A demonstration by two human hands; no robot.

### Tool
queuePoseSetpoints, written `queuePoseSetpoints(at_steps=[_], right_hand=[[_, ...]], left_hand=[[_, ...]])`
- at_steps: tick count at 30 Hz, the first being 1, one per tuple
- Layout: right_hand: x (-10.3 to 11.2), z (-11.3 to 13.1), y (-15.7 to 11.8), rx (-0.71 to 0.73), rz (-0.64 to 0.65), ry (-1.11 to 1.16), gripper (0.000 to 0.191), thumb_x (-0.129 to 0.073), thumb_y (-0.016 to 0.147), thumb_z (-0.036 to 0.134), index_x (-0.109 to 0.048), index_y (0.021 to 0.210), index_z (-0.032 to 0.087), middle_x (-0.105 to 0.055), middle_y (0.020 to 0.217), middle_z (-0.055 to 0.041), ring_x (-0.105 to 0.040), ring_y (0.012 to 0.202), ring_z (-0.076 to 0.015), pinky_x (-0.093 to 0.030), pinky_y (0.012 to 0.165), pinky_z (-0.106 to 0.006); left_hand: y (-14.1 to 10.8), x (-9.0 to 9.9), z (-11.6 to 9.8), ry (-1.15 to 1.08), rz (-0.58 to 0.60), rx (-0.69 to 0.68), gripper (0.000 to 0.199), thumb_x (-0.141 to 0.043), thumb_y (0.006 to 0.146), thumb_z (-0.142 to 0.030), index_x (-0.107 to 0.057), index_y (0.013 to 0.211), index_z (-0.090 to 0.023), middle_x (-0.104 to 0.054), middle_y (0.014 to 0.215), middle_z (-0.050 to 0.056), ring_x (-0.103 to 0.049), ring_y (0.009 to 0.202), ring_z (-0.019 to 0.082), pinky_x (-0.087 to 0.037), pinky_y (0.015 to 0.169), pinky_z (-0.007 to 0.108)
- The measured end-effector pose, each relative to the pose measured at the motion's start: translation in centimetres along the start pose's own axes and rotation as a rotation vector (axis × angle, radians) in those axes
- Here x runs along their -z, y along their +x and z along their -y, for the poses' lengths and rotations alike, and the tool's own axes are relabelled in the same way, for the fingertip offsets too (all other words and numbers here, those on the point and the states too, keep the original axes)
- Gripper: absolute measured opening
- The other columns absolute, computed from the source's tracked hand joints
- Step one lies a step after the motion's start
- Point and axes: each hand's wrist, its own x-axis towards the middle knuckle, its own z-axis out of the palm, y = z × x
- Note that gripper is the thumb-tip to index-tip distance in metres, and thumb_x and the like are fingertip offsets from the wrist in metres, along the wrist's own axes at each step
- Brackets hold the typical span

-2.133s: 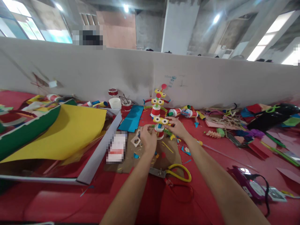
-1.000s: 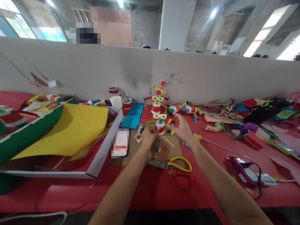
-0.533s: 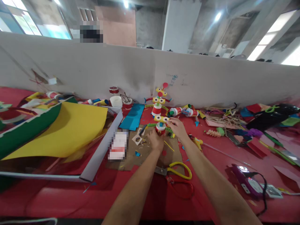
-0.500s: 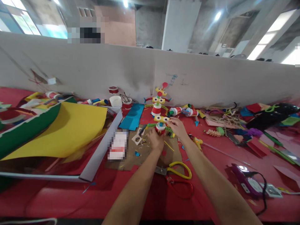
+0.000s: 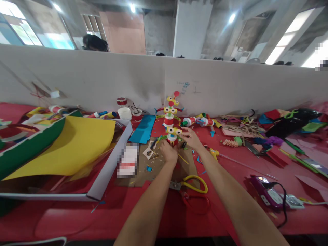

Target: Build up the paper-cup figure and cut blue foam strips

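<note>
Head view, and at my far left a big yellow sheet [image 5: 77,143] bows up out of the white-edged box [image 5: 110,164]; it ends well short of my work, so I doubt it would snag me. Blue paper [image 5: 143,129] lies nearer, then the brown board [image 5: 161,167] with loose scraps on it. My left hand [image 5: 169,153] is part closed, fingers curled low about the red-and-white cup [image 5: 172,139], which stands upright at the board's far edge. If I squeezed too hard there, the cup could dent or tip, and my wrist might catch the green pleated arm [image 5: 162,138]. Above the cup sits the yellow roll [image 5: 174,131] with its two eyes, the part I'd worry about most: its join looks narrow, so a sideways nudge could twist it or pull it loose. Behind it, close by, stands another cup figure [image 5: 168,121], which a push away from me could knock. My right hand [image 5: 191,138] is half open, fingertips at the roll's right end; whether they pinch it or only touch it, I can't tell. Nearer me lie the scissors [image 5: 196,184], their handles spread beneath my forearms, where a dropped elbow might shove them.
</note>
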Motion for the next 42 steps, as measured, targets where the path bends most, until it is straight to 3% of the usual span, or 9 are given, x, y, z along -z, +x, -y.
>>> queuePoseSetpoints(at_steps=[7,14,19,25,30,36,42], right_hand=[[1.3,0.6,0.2,0.026,0.017,-0.033,0.017,-0.061,0.079,0.033,-0.074,0.082,0.024,-0.060,0.121,-0.0080,-0.056,0.108,-0.0229,-0.040,0.096,-0.043],[1.7,2.3,0.3,0.042,0.030,-0.030,0.019,-0.062,0.077,0.037,-0.073,0.081,0.022,-0.062,0.117,-0.0099,-0.058,0.106,-0.0227,-0.042,0.093,-0.040],[1.9,2.8,-0.1,0.025,-0.002,-0.028,0.016,-0.063,0.075,0.032,-0.073,0.083,0.021,-0.063,0.115,-0.0099,-0.057,0.107,-0.0239,-0.042,0.094,-0.041],[2.6,3.7,-0.9,0.016,-0.075,-0.039,0.019,-0.066,0.071,0.030,-0.072,0.087,0.023,-0.065,0.112,-0.0087,-0.058,0.106,-0.0240,-0.044,0.091,-0.041],[3.9,4.9,-2.1,-0.002,-0.205,-0.058,0.022,-0.060,0.074,0.030,-0.071,0.091,0.022,-0.067,0.105,-0.0083,-0.058,0.103,-0.0238,-0.043,0.090,-0.041],[4.4,7.6,-6.1,-0.153,-0.312,0.086,0.027,-0.053,0.080,0.036,-0.069,0.092,0.019,-0.071,0.086,-0.0062,-0.064,0.077,-0.0201,-0.049,0.073,-0.034],[3.0,8.0,-13.5,-0.267,-0.140,0.123,0.024,-0.054,0.079,0.037,-0.070,0.089,0.022,-0.071,0.077,-0.0046,-0.064,0.067,-0.0199,-0.049,0.060,-0.031]], left_hand=[[-0.3,1.0,0.0,0.061,0.056,-0.041,0.042,-0.070,0.067,-0.027,-0.056,0.103,-0.011,-0.061,0.104,0.018,-0.055,0.102,0.030,-0.040,0.087,0.042],[-0.6,4.4,1.0,-0.013,0.148,-0.064,0.034,-0.069,0.066,-0.023,-0.064,0.097,-0.010,-0.063,0.102,0.017,-0.058,0.101,0.028,-0.043,0.086,0.037],[-0.6,6.5,1.7,-0.095,0.212,-0.028,0.034,-0.067,0.067,-0.019,-0.066,0.101,-0.015,-0.070,0.091,0.010,-0.064,0.085,0.022,-0.047,0.076,0.033],[-0.4,8.9,0.7,-0.241,0.177,-0.063,0.032,-0.062,0.070,-0.017,-0.064,0.101,-0.016,-0.069,0.097,0.007,-0.063,0.077,0.015,-0.048,0.072,0.027],[-0.1,10.6,0.0,-0.464,0.056,-0.011,0.030,-0.060,0.069,-0.014,-0.061,0.099,-0.015,-0.065,0.085,0.004,-0.059,0.070,0.012,-0.047,0.064,0.024],[-0.4,11.6,0.8,-0.606,0.038,-0.009,0.025,-0.061,0.069,-0.021,-0.062,0.093,-0.015,-0.063,0.076,0.002,-0.058,0.068,0.012,-0.046,0.064,0.024],[-3.1,12.9,4.2,-0.585,0.105,0.013,0.017,-0.066,0.064,-0.025,-0.068,0.077,-0.015,-0.070,0.075,0.004,-0.063,0.071,0.016,-0.048,0.069,0.027]])
